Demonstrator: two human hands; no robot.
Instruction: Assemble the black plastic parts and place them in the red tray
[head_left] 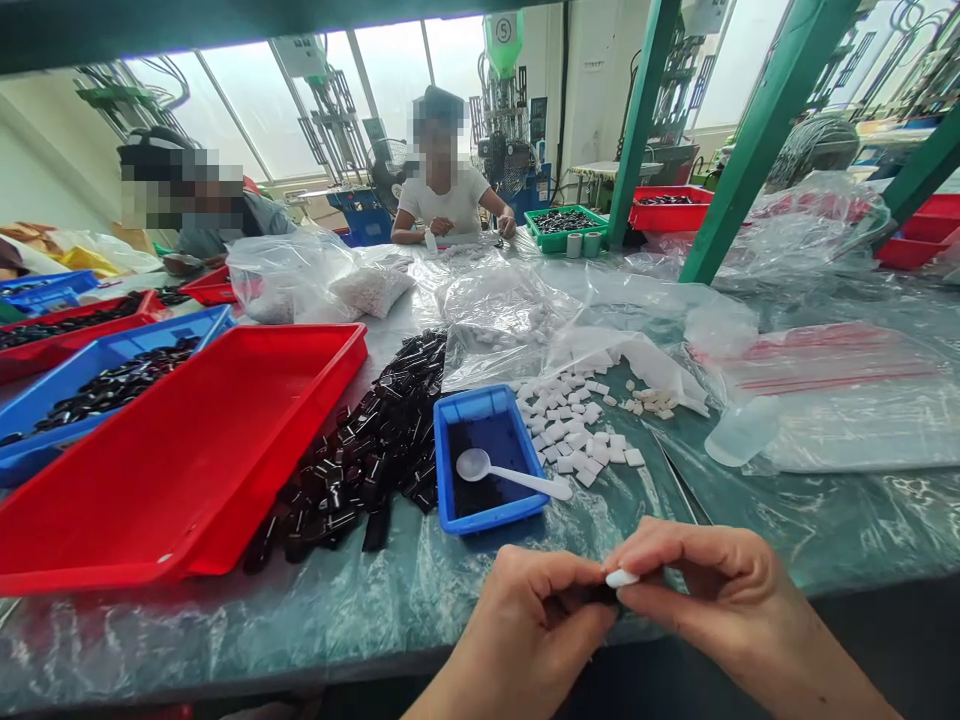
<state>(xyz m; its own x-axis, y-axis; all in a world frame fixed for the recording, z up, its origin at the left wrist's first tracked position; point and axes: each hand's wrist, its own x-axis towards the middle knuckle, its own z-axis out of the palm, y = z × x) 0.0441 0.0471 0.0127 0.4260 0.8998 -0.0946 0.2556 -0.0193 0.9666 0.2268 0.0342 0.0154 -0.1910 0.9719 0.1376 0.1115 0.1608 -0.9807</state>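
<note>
My right hand pinches a small white piece between thumb and fingertips. Close against it, my left hand has its fingers closed around a small dark piece that is mostly hidden. Both hands meet at the table's front edge. Just beyond them sits a small blue tray with dark contents, and a white plastic spoon rests across it. Flat white squares lie scattered to the tray's right. On its left is a heap of glossy black parts.
A large red tray stands at left, beside a blue tray of black parts. Metal tweezers and clear plastic bags lie at right. Green posts rise from the table. Two people sit across it, one in a white shirt.
</note>
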